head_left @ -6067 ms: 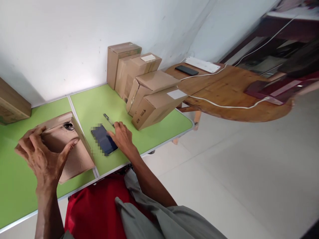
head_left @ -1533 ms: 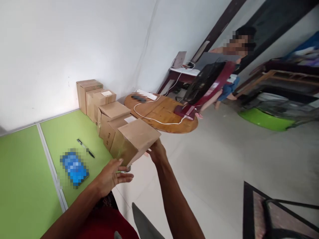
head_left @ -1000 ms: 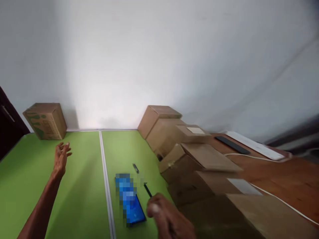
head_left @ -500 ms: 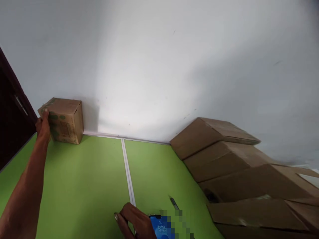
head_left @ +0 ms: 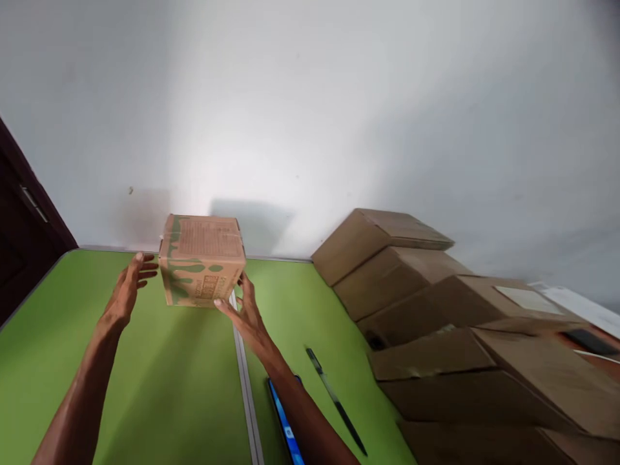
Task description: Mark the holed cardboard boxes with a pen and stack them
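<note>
A brown cardboard box (head_left: pixel 201 258) with green print sits near the wall, over the back part of the green table. My right hand (head_left: pixel 247 313) grips its lower right corner, thumb on the front face and fingers along the right side. Just left of the box, my left hand (head_left: pixel 126 289) is open with its fingers stretched toward the box's side; a small gap seems to separate them. Whether the box rests on the table or is slightly raised, I cannot tell. Under my right forearm lies a phone (head_left: pixel 285 420), partly hidden.
A long thin dark tool (head_left: pixel 334 397), perhaps a cutter, lies right of the phone. Several larger cardboard boxes (head_left: pixel 426 349) are stacked along the right side. The green table (head_left: pixel 159 381) meets a white wall (head_left: pixel 290 116) at the back. A dark door (head_left: pixel 24 226) stands at far left.
The box has moved right, away from the left corner, and turned. My left hand has let go of it. My right hand has risen from beside the phone to grip the box.
</note>
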The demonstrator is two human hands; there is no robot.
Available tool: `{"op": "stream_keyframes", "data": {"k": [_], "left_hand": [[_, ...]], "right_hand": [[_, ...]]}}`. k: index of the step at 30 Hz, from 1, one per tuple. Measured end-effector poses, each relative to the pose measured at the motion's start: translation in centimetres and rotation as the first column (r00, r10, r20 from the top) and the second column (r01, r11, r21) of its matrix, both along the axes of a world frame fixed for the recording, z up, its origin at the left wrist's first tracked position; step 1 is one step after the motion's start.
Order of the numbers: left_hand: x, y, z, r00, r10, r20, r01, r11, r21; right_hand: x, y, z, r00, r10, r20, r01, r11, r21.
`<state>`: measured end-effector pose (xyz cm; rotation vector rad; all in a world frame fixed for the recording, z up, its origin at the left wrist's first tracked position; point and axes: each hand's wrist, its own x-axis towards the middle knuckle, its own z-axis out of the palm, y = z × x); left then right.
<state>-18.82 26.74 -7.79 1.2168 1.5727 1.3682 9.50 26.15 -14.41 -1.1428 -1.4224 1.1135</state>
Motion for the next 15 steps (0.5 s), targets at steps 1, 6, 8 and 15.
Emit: {"op": "stream_keyframes", "data": {"k": [1, 6, 8, 15], "left_hand": [[0.8, 0.6, -0.3, 0.999, -0.011, 0.03, 0.01, 1.0, 0.015], [5.1, 2.1, -2.2, 0.98, -0.135, 0.149, 0.121, 0.987, 0.101], [6.3, 0.0, -3.0, 0.974, -0.154, 0.163, 0.137, 0.984, 0.115], [5.7, -13.7, -3.3, 0.992, -0.055, 0.11, 0.056, 0.998, -0.006]], "right_hand": [[-0.5, 0.9, 0.2, 0.997, 0.046, -0.065, -0.047, 0.999, -0.007], [-2.1, 1.9, 0.9, 0.979, 0.09, -0.184, -0.091, 0.996, 0.006], [-1.7, 0.3, 0.7, 0.98, 0.083, -0.184, -0.083, 0.997, 0.005], [1.2, -9.3, 1.2, 0.961, 0.169, -0.22, -0.182, 0.982, -0.041]]}}
